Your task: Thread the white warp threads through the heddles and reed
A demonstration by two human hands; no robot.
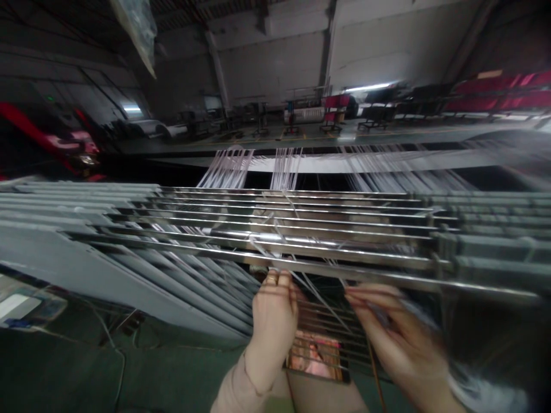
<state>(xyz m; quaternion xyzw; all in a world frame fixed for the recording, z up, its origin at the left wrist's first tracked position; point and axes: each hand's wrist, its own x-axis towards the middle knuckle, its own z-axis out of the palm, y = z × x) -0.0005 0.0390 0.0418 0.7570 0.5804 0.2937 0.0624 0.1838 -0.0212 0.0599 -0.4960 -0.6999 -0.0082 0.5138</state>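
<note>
In the head view my left hand [275, 312], a ring on one finger, is curled just below the front metal bar [241, 254]. Its fingertips are bent away from me, and what they grip is hidden. My right hand [402, 335] is under the same bar, further right, with thumb and forefinger pinched together near a few white threads [316, 289]. Whether a thread lies in that pinch is blurred. Pale yarn ends [275, 221] hang loosely over the row of parallel bars of this loom-like frame.
Grey frame panels [142, 287] flank the bars on the left, more stand at right. White warp threads [230, 166] stretch behind. A lit screen [316, 355] lies low between my hands, behind thin rods. A plastic sheet [136, 28] hangs above; machinery stands across the hall.
</note>
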